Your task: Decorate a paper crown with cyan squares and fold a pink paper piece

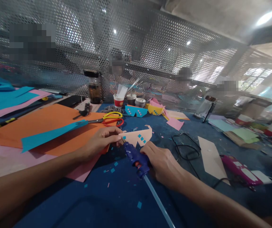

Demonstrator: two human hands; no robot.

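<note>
My left hand [107, 138] pinches the left end of a peach paper cutout [131, 136] that bears small blue squares. Wrapped round a blue glue gun [133, 155] is my right hand [161, 161]. The gun's nozzle points at the cutout near my left fingertips; whether it touches the paper I cannot tell. A long translucent glue stick [158, 199] sticks out of the gun's back end. Small blue paper squares [113, 170] lie scattered on the dark blue table [98, 205] below.
Scissors [109, 119] and a blue paper strip [52, 135] rest on orange sheets [48, 122] at left. Blue [136, 111] and yellow cutouts [155, 109] stand near paper cups [119, 100]. To the right are a black cord [185, 155], a peach sheet [210, 158] and a magenta power strip [241, 171].
</note>
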